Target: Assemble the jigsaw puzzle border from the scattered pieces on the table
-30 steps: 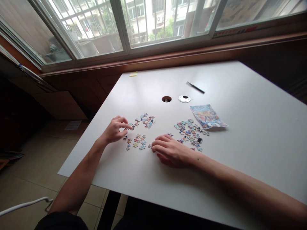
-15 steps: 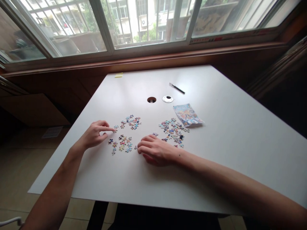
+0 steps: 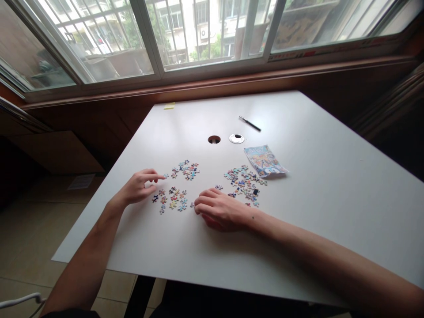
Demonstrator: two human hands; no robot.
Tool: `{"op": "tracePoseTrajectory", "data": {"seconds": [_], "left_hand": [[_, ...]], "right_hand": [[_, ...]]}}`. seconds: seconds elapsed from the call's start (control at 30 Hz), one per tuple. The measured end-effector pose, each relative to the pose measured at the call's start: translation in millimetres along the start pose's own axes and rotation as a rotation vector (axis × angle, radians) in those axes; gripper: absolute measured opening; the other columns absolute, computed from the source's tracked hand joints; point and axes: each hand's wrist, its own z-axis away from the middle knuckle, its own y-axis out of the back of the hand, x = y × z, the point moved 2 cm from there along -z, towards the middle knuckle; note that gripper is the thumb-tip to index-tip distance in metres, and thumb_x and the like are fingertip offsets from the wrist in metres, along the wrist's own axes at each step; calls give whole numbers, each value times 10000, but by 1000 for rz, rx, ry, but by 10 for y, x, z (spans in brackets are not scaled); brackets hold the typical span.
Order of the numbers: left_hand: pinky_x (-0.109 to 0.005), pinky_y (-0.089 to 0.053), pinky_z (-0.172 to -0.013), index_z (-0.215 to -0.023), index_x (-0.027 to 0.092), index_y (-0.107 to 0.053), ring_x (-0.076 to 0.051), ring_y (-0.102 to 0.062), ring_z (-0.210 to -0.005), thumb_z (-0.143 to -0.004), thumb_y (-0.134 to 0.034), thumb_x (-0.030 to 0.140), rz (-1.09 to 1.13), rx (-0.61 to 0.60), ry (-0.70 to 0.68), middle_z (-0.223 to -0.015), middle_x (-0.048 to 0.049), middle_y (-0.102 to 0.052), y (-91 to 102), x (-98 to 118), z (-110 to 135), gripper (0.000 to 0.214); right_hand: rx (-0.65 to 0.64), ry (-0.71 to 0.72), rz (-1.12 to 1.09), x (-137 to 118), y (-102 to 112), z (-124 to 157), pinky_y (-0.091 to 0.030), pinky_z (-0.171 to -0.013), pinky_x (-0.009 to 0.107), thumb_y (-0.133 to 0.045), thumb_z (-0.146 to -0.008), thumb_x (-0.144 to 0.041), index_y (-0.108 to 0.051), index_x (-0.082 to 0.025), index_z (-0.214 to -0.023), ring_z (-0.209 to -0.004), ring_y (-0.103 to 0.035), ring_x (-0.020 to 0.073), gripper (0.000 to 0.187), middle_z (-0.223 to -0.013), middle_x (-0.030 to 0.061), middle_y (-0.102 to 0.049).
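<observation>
My left hand (image 3: 141, 187) is at the left of the jigsaw pieces, palm down. Its index finger is stretched out, with the tip at a small light-blue puzzle piece (image 3: 166, 176); the other fingers bend loosely. My right hand (image 3: 220, 208) rests on the table with its fingers curled together and pointing left. Beside its fingertips lies a puzzle piece (image 3: 192, 204); the underside of the fingers is hidden. Between the hands lies a group of puzzle pieces (image 3: 178, 198). Farther back is another group of pieces (image 3: 186, 170), and a larger pile (image 3: 245, 181) spreads beyond the right hand.
A creased picture sheet (image 3: 266, 160) lies behind the right pile on the white table (image 3: 159, 247). Farther back are a black pen (image 3: 250, 123), a round cable hole (image 3: 214, 139) and its loose cover (image 3: 236, 138). Yellow tape (image 3: 169, 106) marks the far edge, below a window.
The whole view has shifted slightly, so the table appears farther right. My left index finger has slid a little toward the light-blue piece and covers the piece below it. My right hand stays put.
</observation>
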Motion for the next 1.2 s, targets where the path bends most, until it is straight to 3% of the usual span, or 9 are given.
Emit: {"op": "tracePoseTrajectory", "data": {"seconds": [0.1, 0.23, 0.37, 0.43, 0.53, 0.7, 0.83, 1.03, 1.2], "left_hand": [[-279, -510, -785, -1226, 235, -710, -158, -608, -807, -803, -500, 144, -67, 82, 29, -957, -38, -650, -33, -61, -6, 481], [-321, -505, -852, -929, 233, -791, -191, -615, -894, -848, -544, 232, -82, 102, -5, -971, -49, -649, -68, -21, -28, 260], [-453, -398, -1077, -1238, 264, -696, -279, -502, -1213, -869, -574, 275, -166, 122, -67, -1291, -74, -597, -139, 165, -93, 388], [-495, -331, -1130, -1244, 284, -685, -298, -442, -1299, -889, -581, 296, -217, 106, -104, -1403, -55, -554, -188, 257, -129, 370], [-474, -321, -1127, -1066, 280, -734, -277, -467, -1298, -929, -548, 301, -221, 100, -112, -1377, -19, -601, -242, 333, -161, 232], [-480, -281, -1126, -1351, 273, -560, -280, -491, -1304, -916, -566, 313, -266, 111, -71, -1336, -46, -646, -284, 357, -169, 437], [-507, -243, -1117, -1230, 250, -641, -274, -566, -1164, -947, -536, 302, -297, 186, -46, -1112, -62, -712, -299, 412, -186, 306], [-482, -253, -1108, -1360, 338, -599, -313, -394, -1363, -965, -553, 374, -346, 52, -191, -1487, -42, -507, -438, 574, -235, 399], [-472, -260, -1109, -1027, 323, -753, -281, -436, -1334, -981, -526, 348, -231, 59, -240, -1416, 5, -575, -385, 606, -206, 233]], "right_hand": [[-2, 0, 1, 1, -3, 1, -402, -897, 369, -469, -913, -125, -572, -163, -1065, -978, -522, 218, 188, -1052, 103, -664], [-5, 3, 3, 4, -2, 0, -400, -894, 364, -475, -906, -124, -570, -163, -1064, -975, -520, 216, 188, -1048, 103, -661], [-18, -8, 15, 2, -3, -1, -398, -896, 361, -484, -902, -126, -566, -166, -1071, -983, -514, 211, 192, -1052, 97, -657], [-20, -12, 19, -3, -4, -1, -398, -896, 358, -484, -907, -129, -566, -168, -1072, -979, -512, 209, 189, -1052, 96, -656], [-20, -11, 21, -7, -5, -2, -399, -894, 356, -481, -912, -130, -567, -168, -1069, -972, -511, 207, 184, -1051, 96, -656], [-21, -8, 23, 3, -10, -2, -398, -899, 359, -473, -921, -139, -573, -161, -1069, -975, -509, 213, 180, -1054, 99, -654], [-18, -9, 31, 8, -20, -6, -399, -887, 358, -468, -926, -145, -578, -159, -1067, -970, -511, 217, 179, -1054, 102, -653], [-20, -18, 37, -2, -20, -16, -400, -879, 358, -471, -929, -141, -575, -165, -1066, -958, -517, 210, 173, -1027, 102, -653], [-18, -22, 40, -10, -4, -10, -399, -888, 353, -476, -932, -143, -570, -167, -1067, -982, -518, 205, 166, -1038, 97, -653]]}}
